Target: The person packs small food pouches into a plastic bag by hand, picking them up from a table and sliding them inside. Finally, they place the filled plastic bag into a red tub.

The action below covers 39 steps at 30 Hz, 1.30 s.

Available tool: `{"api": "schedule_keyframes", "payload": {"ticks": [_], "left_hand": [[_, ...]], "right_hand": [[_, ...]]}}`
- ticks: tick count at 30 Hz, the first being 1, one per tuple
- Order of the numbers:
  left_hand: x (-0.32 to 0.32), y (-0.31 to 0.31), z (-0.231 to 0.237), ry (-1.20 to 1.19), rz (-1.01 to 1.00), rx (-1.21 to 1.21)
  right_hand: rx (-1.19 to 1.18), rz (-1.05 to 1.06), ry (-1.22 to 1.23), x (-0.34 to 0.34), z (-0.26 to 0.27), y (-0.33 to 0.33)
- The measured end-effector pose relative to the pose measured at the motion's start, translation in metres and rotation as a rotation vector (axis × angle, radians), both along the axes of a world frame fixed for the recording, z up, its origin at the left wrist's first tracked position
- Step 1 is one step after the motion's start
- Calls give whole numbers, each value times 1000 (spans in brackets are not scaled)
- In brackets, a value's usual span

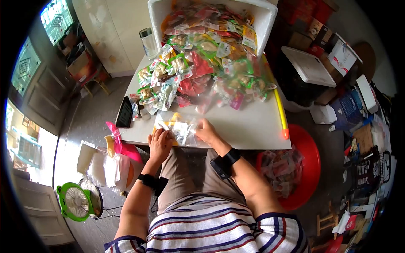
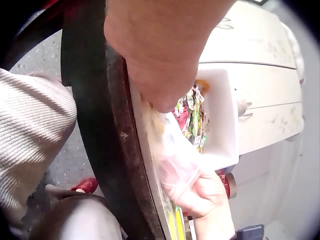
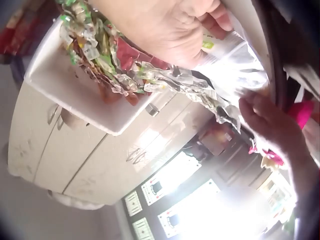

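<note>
Clear bag (image 1: 182, 134): pinched by right hand (image 1: 207, 131), touched by left hand (image 1: 160, 145), fingers loose
Packet heap (image 1: 198, 63): apparently left unhandled
Red tub (image 1: 311, 185): partly filled

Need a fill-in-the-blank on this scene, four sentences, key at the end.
1. The left hand and right hand, both touching one clear plastic bag, have ____ straps at the wrists.
2. Packets spill from the ____ foam box onto the table.
3. In the head view, a yellow stick lies along the table's ____ edge.
4. Beside the table, a ____ tub holds clear packets.

Missing words: black; white; right; red.
</note>
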<state>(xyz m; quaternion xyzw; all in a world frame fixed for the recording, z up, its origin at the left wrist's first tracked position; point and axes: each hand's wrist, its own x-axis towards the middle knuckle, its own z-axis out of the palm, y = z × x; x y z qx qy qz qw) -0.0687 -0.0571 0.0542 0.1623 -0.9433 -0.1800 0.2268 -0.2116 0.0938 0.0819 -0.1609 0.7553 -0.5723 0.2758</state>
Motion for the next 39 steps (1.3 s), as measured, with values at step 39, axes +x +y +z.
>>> {"api": "schedule_keyframes", "payload": {"ticks": [39], "left_hand": [[-51, 21, 19, 142, -251, -252]], "right_hand": [[187, -412, 1206, -228, 76, 8]]}}
